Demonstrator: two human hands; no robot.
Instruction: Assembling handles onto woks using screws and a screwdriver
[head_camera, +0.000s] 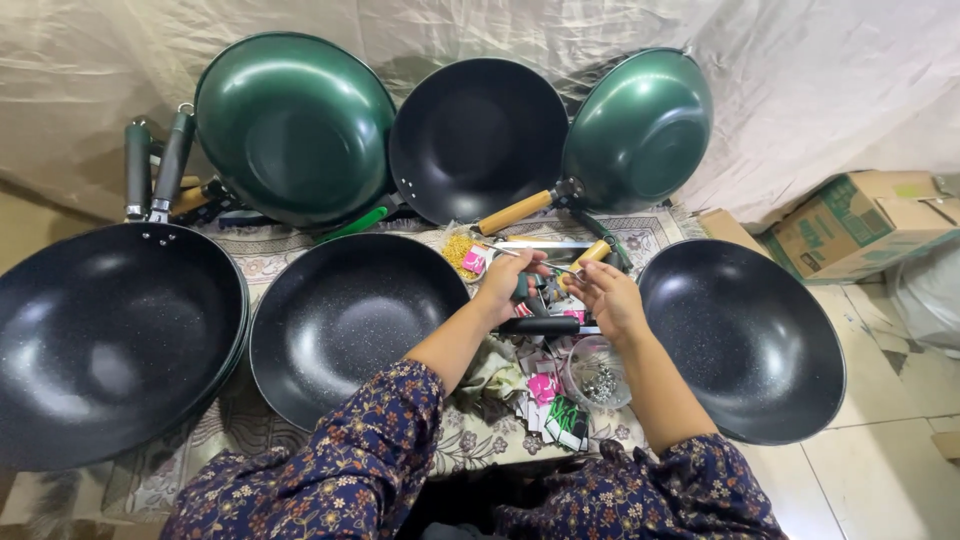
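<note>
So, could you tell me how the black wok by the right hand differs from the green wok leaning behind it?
The black wok lies flat, bowl up; the green wok leans tilted against the sheet. The green one shows a wooden handle; the black one shows none. Both are round and deep.

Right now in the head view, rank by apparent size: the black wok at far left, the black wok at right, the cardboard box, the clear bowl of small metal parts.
1. Far-left black wok, though nearest the camera.
2. Right black wok.
3. Cardboard box.
4. Clear bowl.

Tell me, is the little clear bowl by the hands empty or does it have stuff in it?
Not empty. The clear bowl holds a small pile of shiny metal bits, likely screws.
</note>
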